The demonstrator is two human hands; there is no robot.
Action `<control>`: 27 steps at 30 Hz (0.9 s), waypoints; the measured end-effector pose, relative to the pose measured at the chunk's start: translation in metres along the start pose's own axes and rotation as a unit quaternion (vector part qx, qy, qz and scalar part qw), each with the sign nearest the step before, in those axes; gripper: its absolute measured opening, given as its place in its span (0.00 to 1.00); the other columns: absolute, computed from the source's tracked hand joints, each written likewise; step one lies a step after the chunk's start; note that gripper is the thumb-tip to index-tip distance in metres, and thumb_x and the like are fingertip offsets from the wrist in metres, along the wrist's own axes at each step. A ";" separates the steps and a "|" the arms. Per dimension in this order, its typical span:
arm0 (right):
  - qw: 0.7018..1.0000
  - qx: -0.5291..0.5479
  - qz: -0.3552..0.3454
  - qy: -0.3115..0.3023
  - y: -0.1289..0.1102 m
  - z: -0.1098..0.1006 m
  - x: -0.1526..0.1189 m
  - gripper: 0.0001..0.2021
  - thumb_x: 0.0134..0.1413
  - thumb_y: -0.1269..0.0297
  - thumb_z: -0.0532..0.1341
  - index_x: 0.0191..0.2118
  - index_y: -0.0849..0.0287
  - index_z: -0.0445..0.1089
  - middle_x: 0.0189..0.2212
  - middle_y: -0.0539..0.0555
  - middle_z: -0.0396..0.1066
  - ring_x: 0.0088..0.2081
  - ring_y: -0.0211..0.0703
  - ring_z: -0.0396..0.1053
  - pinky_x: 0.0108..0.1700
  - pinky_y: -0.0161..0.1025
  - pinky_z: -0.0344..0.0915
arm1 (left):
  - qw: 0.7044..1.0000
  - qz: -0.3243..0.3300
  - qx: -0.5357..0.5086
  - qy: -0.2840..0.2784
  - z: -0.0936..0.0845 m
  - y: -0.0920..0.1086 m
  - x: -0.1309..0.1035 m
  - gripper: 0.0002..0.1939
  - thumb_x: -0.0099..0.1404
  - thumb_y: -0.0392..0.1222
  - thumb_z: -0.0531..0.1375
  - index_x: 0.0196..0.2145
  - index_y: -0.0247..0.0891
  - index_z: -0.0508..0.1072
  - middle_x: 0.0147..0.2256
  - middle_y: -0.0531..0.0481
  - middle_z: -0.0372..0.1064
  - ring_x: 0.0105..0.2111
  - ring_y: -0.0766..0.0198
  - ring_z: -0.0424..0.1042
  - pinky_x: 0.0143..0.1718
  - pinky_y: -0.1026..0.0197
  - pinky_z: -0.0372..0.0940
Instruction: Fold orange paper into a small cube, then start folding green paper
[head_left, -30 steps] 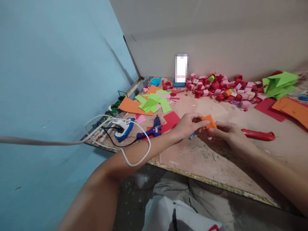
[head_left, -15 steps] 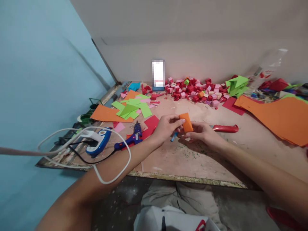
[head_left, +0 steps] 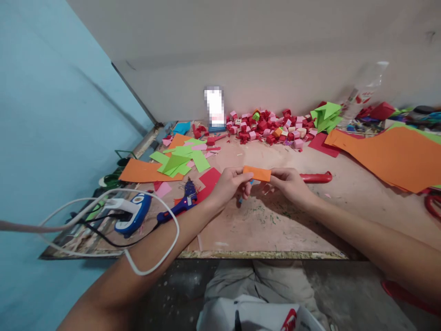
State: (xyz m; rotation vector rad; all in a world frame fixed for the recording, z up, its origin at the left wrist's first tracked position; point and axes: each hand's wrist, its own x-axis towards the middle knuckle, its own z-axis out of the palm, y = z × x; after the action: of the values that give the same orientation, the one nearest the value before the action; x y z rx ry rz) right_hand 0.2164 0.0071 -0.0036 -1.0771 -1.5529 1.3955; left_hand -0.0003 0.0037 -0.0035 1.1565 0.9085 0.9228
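A small folded piece of orange paper [head_left: 257, 173] is held level above the table, pinched at both ends. My left hand [head_left: 234, 184] closes on its left end, thumb on the near face. At the right end, my right hand [head_left: 286, 182] grips it between thumb and fingers. A thin blue object [head_left: 240, 201] lies partly hidden beneath my left hand. Just beyond my right hand lies a red-handled tool [head_left: 317, 177], its other end hidden by the hand. A blue glue gun [head_left: 186, 202] rests left of my left hand.
Many small red and pink paper cubes [head_left: 267, 126] lie along the back wall beside a propped phone [head_left: 216, 108]. Green strips [head_left: 179, 161] sit back left, orange sheets [head_left: 389, 156] right. A white cable [head_left: 177, 230] loops over my left forearm near a blue power strip [head_left: 136, 216].
The orange paper has turned from a slanted upright position to lying level lengthwise. My right hand has moved to its right end. The whole view has shifted slightly.
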 end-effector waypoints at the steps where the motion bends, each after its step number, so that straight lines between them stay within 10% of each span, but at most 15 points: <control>1: 1.000 0.003 0.003 0.003 -0.001 0.000 0.000 0.13 0.57 0.51 0.72 0.35 0.56 0.85 0.27 0.54 0.81 0.30 0.47 0.78 0.34 0.39 0.70 | 1.000 -0.007 -0.006 -0.002 0.000 0.000 0.000 0.15 0.64 0.50 0.68 0.31 0.35 0.73 0.20 0.53 0.72 0.16 0.69 0.68 0.19 0.68 0.64; 27: 0.990 0.136 0.037 0.004 -0.001 -0.005 -0.001 0.12 0.52 0.57 0.71 0.38 0.58 0.85 0.32 0.58 0.83 0.33 0.48 0.78 0.35 0.41 0.70 | 0.998 0.028 0.039 0.039 0.001 0.006 -0.003 0.17 0.64 0.53 0.69 0.33 0.37 0.72 0.24 0.53 0.72 0.20 0.69 0.68 0.22 0.66 0.62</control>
State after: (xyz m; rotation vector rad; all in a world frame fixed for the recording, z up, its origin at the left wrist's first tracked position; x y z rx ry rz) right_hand 0.2208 0.0081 -0.0019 -0.9790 -1.2813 1.5978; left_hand -0.0010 0.0019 0.0028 1.2236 0.9867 0.9915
